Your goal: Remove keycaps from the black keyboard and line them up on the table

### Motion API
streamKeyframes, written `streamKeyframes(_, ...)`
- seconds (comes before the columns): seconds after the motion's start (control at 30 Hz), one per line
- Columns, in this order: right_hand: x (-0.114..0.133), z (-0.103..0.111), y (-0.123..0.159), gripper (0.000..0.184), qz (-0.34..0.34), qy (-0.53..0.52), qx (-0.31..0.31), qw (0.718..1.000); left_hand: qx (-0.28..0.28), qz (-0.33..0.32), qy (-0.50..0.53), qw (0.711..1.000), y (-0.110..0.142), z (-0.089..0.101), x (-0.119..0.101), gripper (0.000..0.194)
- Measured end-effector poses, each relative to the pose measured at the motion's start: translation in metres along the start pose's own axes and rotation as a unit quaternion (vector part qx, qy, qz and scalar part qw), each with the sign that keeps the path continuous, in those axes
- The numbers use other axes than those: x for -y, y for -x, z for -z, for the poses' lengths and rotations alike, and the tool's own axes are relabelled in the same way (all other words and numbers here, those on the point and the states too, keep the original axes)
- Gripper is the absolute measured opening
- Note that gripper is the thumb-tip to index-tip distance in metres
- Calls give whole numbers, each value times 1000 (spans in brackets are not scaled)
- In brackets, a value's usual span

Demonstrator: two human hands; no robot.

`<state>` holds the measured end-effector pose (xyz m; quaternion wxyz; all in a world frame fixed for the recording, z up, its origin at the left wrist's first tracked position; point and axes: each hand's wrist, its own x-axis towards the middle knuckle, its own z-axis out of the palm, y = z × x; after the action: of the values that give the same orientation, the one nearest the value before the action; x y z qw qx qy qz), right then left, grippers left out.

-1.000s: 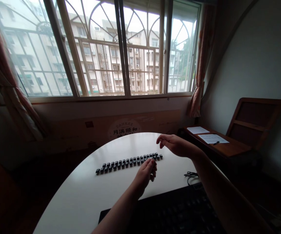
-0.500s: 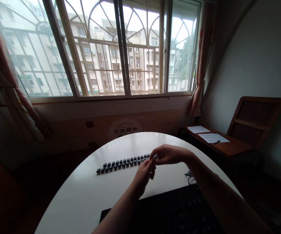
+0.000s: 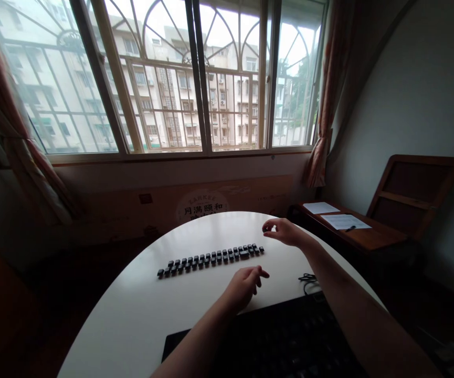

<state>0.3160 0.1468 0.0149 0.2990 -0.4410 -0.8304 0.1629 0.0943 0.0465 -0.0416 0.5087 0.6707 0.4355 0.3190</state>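
Note:
My right hand is over the far right part of the white round table, thumb and fingers pinched on a small dark keycap. Lower and closer to me is my left hand, forefinger stretched to the right and the other fingers loosely bent; nothing shows in it. Beyond the left hand, black keycaps stand in two neat rows slanting up to the right, one of them wider than the rest. Under my forearms lies a black keyboard, its near part dark and partly hidden.
A black cable lies bunched at the keyboard's far right corner. To the right, a wooden chair holds papers and a pen. A printed carton stands behind the table, below the barred window.
My hands have come apart. The right one moved away and to the right with the keycap, while the left dropped slightly nearer to me. More of the keycap rows' right end shows.

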Motion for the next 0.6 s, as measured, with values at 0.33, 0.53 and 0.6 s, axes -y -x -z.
streamKeyframes(0.33,-68,-48,3,17,-79,37,27,996,119,-8,-245,962,17,-5,-19,32)
streamKeyframes(0.53,-70,-56,2,19,-92,38,48,994,129,-6,-259,957,19,-4,-26,30)
streamKeyframes(0.6,-70,-57,2,19,-91,38,51,994,130,-3,-263,956,20,-4,-28,30)
